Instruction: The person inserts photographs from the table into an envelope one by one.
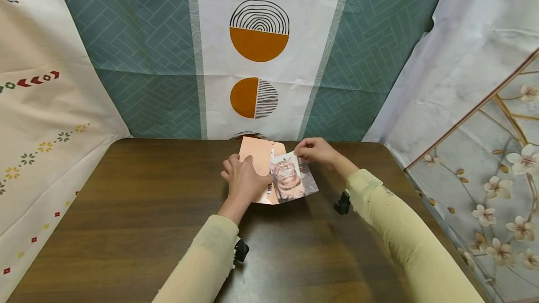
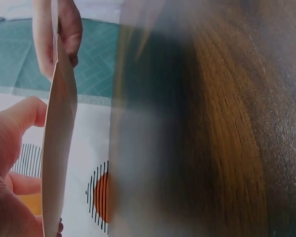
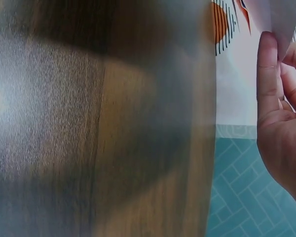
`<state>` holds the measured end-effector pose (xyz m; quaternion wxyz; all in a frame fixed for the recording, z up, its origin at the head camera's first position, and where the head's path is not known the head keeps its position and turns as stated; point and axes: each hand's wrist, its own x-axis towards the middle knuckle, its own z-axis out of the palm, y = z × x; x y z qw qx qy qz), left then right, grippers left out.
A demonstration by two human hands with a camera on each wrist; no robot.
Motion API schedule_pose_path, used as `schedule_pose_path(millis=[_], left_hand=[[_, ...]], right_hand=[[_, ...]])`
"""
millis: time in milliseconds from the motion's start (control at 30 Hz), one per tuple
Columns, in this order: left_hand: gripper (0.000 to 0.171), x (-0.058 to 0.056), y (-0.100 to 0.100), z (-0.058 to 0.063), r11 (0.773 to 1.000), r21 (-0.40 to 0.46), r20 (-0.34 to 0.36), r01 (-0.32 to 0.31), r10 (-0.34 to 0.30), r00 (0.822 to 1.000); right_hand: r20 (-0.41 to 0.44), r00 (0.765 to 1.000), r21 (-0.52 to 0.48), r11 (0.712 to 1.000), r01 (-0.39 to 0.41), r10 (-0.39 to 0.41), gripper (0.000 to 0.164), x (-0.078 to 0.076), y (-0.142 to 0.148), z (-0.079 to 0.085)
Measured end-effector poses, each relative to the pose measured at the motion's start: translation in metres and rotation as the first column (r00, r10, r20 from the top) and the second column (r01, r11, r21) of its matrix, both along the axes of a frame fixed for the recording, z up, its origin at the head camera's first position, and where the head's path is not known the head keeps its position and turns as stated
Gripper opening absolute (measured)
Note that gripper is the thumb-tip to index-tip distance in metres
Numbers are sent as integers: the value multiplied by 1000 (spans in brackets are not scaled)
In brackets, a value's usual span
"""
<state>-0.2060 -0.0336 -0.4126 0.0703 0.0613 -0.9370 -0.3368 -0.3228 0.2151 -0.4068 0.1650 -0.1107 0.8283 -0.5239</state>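
A peach paper envelope (image 1: 260,151) with a barcode strip is held above the table. My left hand (image 1: 245,179) grips it from the left, thumb across its front. Overlapping its right side is a card with a picture of a striped cat (image 1: 288,180); whether part of it sits inside the envelope I cannot tell. My right hand (image 1: 315,149) pinches the card's upper right corner between thumb and fingers. Seen edge-on in the left wrist view, the envelope (image 2: 56,148) stands upright. The right wrist view shows the fingers (image 3: 268,74) against the card's underside (image 3: 281,19).
A dark brown wooden table (image 1: 139,228) lies under both hands. Behind it hangs a patterned curtain (image 1: 147,50) in teal and white. Cream cloth (image 1: 46,120) hangs on the left, flowered cloth (image 1: 471,120) on the right. Each wrist wears a small black device (image 1: 343,202).
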Motion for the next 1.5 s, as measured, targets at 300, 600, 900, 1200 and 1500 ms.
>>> schedule_pose_path(millis=[300, 600, 900, 1200, 1500], left_hand=[[81, 1, 4, 3, 1000, 6, 2, 2, -2, 1000], [85, 0, 6, 2, 1000, 22, -6, 1, -1, 1000], [86, -1, 5, 1, 1000, 12, 6, 6, -6, 1000], [71, 0, 6, 4, 1000, 4, 2, 12, -12, 1000], [73, 1, 4, 6, 1000, 1, 6, 14, -14, 1000]], right_hand=[[-69, 992, -68, 993, 96, -101, 20, 4, -18, -4], [-93, 988, -89, 990, 113, -121, 22, 11, -36, -6], [33, 999, -135, 991, 15, -10, 23, 5, -24, -5], [38, 999, -146, 989, 21, -16, 19, 7, -39, -7], [53, 998, -101, 994, -31, 37, 16, 7, -41, 0]])
